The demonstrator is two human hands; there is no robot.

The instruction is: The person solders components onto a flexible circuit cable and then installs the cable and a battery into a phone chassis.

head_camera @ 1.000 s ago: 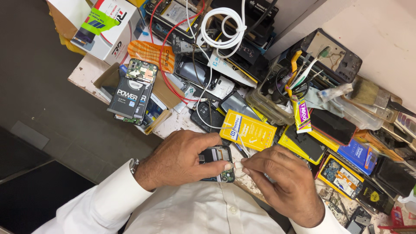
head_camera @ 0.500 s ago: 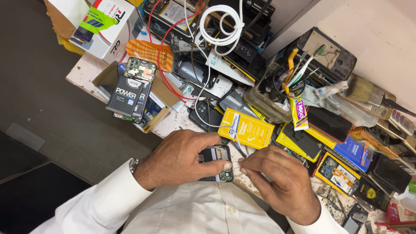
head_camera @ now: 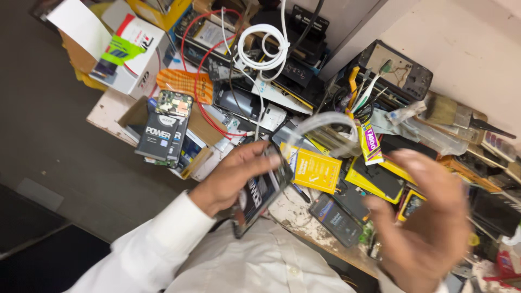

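Two hands [head_camera: 233, 176] [head_camera: 429, 217], one white cable coil [head_camera: 266, 46], one brush [head_camera: 450, 111]

Single view only: head camera, sitting above your chest, looking steeply down and forward over cluttered workbench [head_camera: 304, 222]. Horizon tilting: bench edge running diagonally from upper left to lower right. You're seeing close range; white sleeve [head_camera: 157, 244] filling bottom edge, left hand [head_camera: 230, 176] and right hand [head_camera: 429, 217] sitting mid-frame, right one blurring. Wall [head_camera: 472, 49] closing upper right, dark floor [head_camera: 49, 141] filling left side.

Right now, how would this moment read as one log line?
left hand: holds black pack | right hand: raised, open, blurred | yellow pack: on bench
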